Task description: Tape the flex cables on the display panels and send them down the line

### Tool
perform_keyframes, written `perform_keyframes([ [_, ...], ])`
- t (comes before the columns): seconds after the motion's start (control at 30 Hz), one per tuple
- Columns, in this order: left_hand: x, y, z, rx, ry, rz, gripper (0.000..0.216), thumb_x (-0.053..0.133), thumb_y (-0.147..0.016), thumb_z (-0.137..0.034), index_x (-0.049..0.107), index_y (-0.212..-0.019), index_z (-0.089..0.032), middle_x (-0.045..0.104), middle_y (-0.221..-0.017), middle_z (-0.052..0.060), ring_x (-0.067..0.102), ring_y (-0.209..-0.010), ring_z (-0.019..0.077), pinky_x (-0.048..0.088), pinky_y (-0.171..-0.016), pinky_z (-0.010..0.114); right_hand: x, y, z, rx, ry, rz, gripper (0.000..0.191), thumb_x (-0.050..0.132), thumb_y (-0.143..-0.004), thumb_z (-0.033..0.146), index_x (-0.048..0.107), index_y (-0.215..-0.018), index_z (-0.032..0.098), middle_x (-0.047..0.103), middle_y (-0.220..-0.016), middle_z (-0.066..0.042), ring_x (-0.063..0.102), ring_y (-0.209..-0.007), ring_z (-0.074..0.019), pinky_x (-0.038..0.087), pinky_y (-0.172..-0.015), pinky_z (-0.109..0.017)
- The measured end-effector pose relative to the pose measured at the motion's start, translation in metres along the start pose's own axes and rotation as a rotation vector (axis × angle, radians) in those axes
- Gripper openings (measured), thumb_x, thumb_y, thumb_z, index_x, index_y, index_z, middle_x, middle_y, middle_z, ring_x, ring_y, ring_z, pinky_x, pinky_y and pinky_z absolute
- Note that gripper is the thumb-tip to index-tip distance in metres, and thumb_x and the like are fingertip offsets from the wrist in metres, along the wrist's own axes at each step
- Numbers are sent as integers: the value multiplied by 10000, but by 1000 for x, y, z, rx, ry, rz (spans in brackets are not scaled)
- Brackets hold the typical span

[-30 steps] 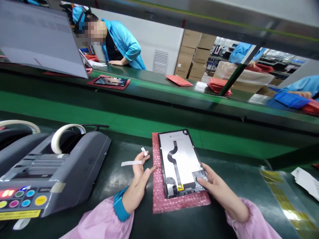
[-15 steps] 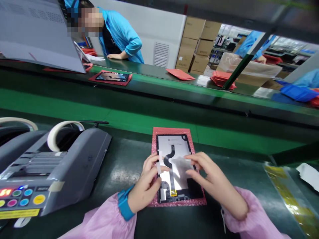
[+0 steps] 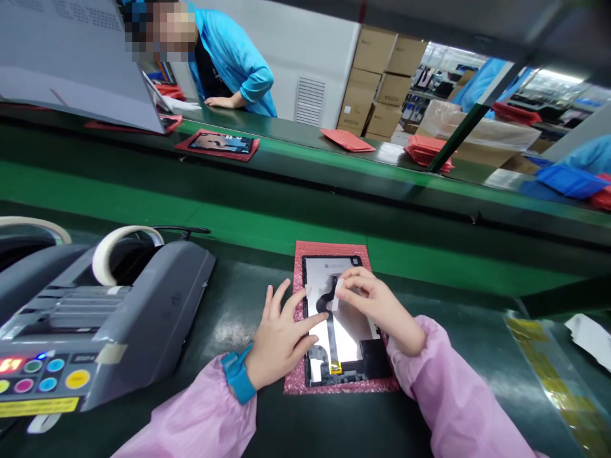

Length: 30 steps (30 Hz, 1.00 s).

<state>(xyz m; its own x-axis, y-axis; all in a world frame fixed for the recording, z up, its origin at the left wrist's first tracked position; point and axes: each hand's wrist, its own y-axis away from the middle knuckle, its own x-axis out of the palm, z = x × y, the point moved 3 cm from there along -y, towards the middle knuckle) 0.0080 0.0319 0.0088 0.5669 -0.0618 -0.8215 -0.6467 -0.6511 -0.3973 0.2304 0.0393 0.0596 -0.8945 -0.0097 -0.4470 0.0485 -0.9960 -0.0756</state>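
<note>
A tablet screen panel [image 3: 351, 334] lies face down on a red bubble-wrap pad [image 3: 334, 249] on the dark green bench, its black flex cable [image 3: 326, 299] curving down the silver back. My left hand [image 3: 281, 334] lies open with fingers spread, fingertips pressing the panel's left edge. My right hand [image 3: 375, 305] is pinched on a small strip of white tape [image 3: 335, 294], holding it down on the flex cable near the panel's top.
A grey tape dispenser [image 3: 95, 318] with coloured buttons and tape rolls stands at the left. Beyond runs a green conveyor [image 3: 286, 210]; another tablet on a red pad [image 3: 219, 144] and red pads sit on the far bench, where a person in blue [image 3: 224, 63] leans. Yellow-printed film [image 3: 548, 362] lies right.
My left hand brought tape strips over to the panel. My right hand left the panel's lower corner, took a strip and now presses it on the flex cable. My left hand flattened.
</note>
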Motion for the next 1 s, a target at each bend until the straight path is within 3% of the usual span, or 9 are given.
perform_keyframes([
  [0.13, 5, -5, 4, -58, -56, 6, 390, 556, -966, -369, 650, -1339, -437, 500, -1487, 82, 266, -1458, 466, 147, -1121, 825, 16, 3, -21, 9, 119, 64, 224, 734, -871, 435, 765, -759, 245, 651, -982, -59, 617, -1021, -260, 453, -983, -457],
  [0.33, 3, -21, 11, -149, -33, -27, 343, 574, -947, -298, 726, -1229, -424, 544, -1459, 69, 305, -1455, 436, 124, -1145, 800, 31, 6, -24, 8, 234, 52, 163, 752, -873, 392, 782, -769, 270, 652, -1008, -56, 584, -1056, -279, 460, -979, -477],
  [0.7, 1, -25, 11, -156, -74, 23, 307, 538, -964, -322, 747, -1185, -364, 547, -1434, 101, 318, -1430, 451, 155, -1116, 815, 40, 4, -22, -22, 356, -29, 85, 768, -864, 279, 785, -786, 248, 626, -1054, -72, 557, -1059, -285, 427, -999, -499],
  [1.0, 2, -32, 1, -251, -12, -9, 220, 681, -869, -455, 770, -1000, -303, 553, -1383, 109, 319, -1391, 473, 91, -1098, 846, 40, 5, -23, -60, 360, -49, 82, 748, -870, 259, 773, -791, 249, 636, -1035, -74, 571, -1043, -289, 445, -967, -486],
])
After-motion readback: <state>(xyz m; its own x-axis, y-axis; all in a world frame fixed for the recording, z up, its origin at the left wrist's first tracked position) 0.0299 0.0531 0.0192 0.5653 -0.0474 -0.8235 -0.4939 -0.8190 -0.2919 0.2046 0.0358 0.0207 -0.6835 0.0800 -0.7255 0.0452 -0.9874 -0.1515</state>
